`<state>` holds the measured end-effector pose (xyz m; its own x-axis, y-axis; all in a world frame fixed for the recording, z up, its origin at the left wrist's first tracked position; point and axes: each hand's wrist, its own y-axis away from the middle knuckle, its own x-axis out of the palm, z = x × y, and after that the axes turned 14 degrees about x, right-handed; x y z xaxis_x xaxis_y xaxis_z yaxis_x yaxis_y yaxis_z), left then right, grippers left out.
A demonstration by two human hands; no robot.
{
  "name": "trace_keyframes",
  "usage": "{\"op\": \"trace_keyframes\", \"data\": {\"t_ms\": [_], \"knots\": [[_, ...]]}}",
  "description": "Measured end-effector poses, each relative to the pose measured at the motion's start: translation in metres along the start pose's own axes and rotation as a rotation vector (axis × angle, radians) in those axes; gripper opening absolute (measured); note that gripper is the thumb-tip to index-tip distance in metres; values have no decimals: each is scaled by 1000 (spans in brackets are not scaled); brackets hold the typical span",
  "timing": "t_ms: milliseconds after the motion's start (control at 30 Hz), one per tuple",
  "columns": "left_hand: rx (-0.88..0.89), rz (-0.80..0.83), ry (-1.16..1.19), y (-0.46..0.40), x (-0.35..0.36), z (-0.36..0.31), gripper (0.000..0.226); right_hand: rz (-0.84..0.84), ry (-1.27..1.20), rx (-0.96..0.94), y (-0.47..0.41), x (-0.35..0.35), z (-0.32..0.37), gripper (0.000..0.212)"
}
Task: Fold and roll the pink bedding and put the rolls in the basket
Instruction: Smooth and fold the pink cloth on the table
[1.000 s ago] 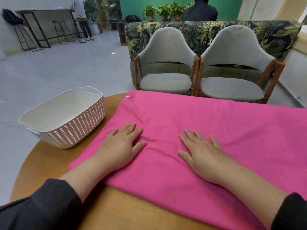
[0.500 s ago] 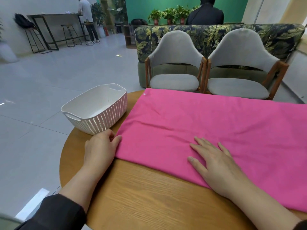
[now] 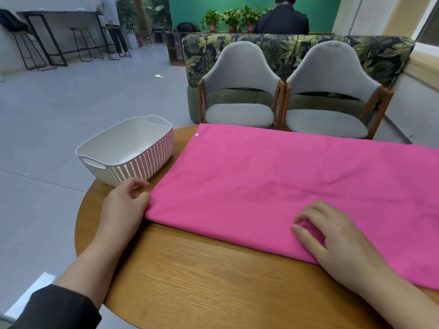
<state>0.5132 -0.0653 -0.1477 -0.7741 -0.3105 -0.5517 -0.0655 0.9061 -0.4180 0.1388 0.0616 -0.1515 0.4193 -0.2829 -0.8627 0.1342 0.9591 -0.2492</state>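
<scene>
The pink bedding (image 3: pixel 273 184) lies folded flat across a round wooden table (image 3: pixel 202 276), and its right end runs out of view. My left hand (image 3: pixel 124 206) is at the bedding's near left corner, fingers curled, thumb against the cloth edge, pinching it. My right hand (image 3: pixel 335 238) lies on the near edge of the bedding, its fingers bent and drawn toward the thumb on the fabric. A white perforated basket (image 3: pixel 128 150) stands empty at the table's left rim, just beyond my left hand.
Two grey chairs (image 3: pixel 240 91) stand close behind the table's far side, in front of a leaf-patterned sofa back (image 3: pixel 285 48). A person sits beyond it, and another stands at a tall table (image 3: pixel 59 22) far left. Grey floor lies left of the table.
My left hand slid off the bedding to its near left corner and curled. My right hand's flat fingers bent on the near edge. The view shifted left.
</scene>
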Motion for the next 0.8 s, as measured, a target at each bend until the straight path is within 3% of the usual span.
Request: {"op": "trace_keyframes", "data": {"t_ms": [67,167,267,333,467,633,800], "knots": [[96,36,-144,3,2,-4,4,41,35,-7,9,-5,-10,24],[440,55,-242,5,4,-4,25,112,60,-35,26,-11,-26,28],[755,369,-226,18,7,-2,36,118,69,-52,43,-19,-38,42],[783,516,-304,24,6,-3,43,101,66,-30,51,-23,-43,48],[840,545,-356,42,7,-21,52,81,102,21,59,-27,-46,47],[817,763,-339,83,51,-66,63,145,145,74,68,-36,-44,48],[816,480,-387,101,72,-100,50,131,229,233,98,-73,-88,56]]}}
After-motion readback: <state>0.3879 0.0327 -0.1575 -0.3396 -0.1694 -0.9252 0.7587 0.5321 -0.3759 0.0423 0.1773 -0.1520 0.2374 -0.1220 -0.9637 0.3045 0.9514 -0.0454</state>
